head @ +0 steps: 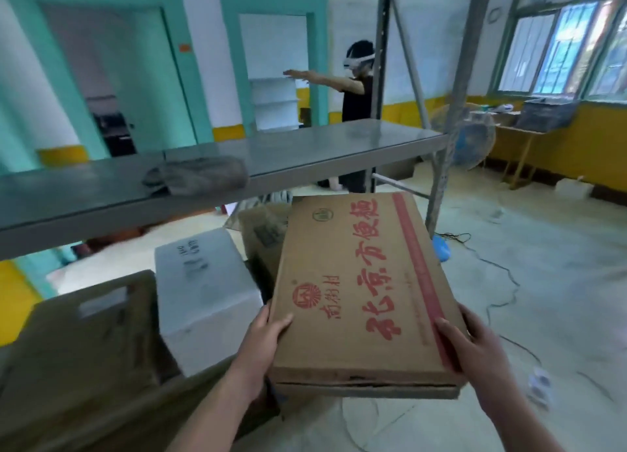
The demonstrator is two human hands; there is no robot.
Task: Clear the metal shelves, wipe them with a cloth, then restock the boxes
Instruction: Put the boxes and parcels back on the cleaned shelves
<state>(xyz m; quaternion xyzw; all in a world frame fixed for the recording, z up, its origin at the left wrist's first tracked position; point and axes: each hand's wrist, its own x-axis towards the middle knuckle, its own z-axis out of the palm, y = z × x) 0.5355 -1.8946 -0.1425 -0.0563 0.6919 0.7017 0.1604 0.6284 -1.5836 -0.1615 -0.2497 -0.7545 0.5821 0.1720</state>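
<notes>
I hold a flat brown cardboard box (359, 282) with red printed characters in front of me, below the level of the metal shelf (305, 153). My left hand (268, 333) grips its near left edge, thumb on top. My right hand (471, 343) grips the near right edge beside the red stripe. A crumpled grey cloth (200, 175) lies on the grey shelf top, left of centre. The rest of that shelf surface is bare.
A white box (203, 292), a brown carton (78, 343) and another brown box (264, 234) sit below the shelf at left. A person (356, 88) with a headset stands behind the shelf. Cables (502, 282) trail over the floor at right; a fan (475, 139) stands by the upright.
</notes>
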